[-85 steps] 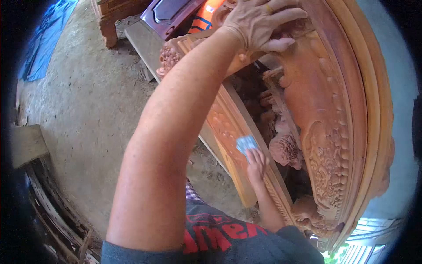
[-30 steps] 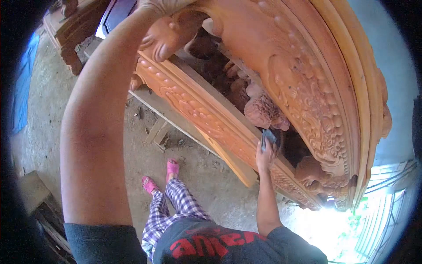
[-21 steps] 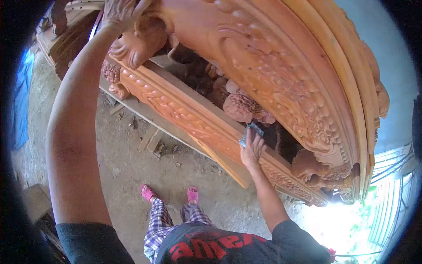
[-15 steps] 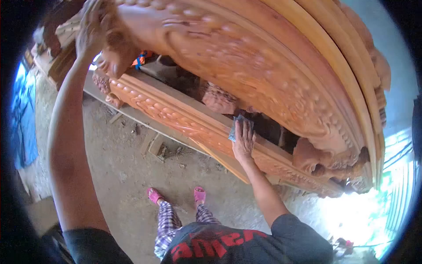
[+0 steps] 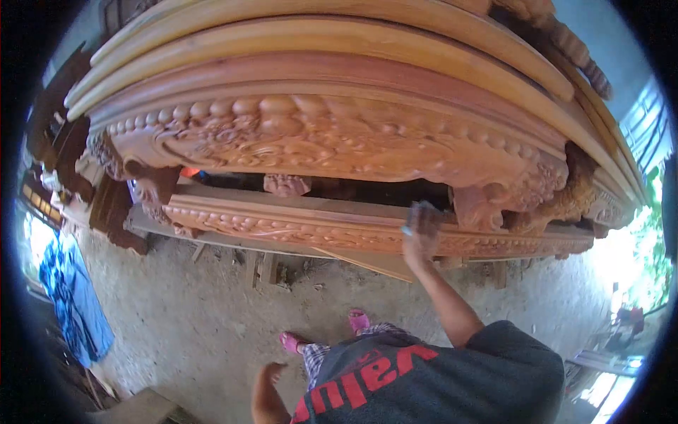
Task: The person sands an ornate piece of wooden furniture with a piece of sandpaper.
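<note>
Centre frame: right hand (image 5: pixel 421 237) is pressing a grey sanding pad (image 5: pixel 426 208) onto the carved wooden rail (image 5: pixel 282 225) | bottom centre: left hand (image 5: pixel 272 371) is hanging low, grip unclear.

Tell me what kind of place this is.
Most likely a wood-carving or furniture workshop. A big unfinished carved wooden piece stands over a dirt floor strewn with offcuts, and the right hand presses a greyish sheet, perhaps sandpaper, on its lower rail.
</note>
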### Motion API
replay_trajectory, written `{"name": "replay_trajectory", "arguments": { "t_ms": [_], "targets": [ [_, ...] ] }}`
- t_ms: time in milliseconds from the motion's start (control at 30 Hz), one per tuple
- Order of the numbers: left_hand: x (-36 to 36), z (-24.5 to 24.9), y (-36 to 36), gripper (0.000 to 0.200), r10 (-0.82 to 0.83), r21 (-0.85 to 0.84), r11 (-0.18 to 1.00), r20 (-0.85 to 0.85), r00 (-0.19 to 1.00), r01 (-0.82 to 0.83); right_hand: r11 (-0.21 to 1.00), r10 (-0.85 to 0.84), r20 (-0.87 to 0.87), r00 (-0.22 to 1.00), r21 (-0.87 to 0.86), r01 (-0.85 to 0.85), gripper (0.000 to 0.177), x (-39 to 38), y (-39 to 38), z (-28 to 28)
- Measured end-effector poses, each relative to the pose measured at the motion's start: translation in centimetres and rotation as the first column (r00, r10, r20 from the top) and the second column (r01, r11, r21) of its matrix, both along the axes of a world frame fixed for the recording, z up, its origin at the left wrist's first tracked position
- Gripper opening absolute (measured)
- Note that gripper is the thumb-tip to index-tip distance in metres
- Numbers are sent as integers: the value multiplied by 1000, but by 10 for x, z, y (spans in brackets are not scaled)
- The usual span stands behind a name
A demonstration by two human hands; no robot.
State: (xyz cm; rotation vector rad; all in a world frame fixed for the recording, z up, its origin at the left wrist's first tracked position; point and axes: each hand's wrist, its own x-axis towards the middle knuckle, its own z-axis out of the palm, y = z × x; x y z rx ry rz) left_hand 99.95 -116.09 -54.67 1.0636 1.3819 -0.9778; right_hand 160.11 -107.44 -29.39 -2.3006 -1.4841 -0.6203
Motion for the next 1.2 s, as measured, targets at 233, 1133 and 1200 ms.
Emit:
{"name": "replay_trajectory", "arguments": {
  "t_ms": [233,1133,1200],
  "targets": [
    [83,3,9,61,-33,644,733,353,935,-217,894,444,-63,894,-36,-447,69,-66,81,-17],
    [481,255,224,66,-778,979,-194,-189,599,58,553,-96,-249,964,792,260,59,105,-87,228],
    [481,247,233,64,-800,962,-270,-209,562,-27,586,-58,-73,996,805,93,62,69,-45,227]
  ]
}}
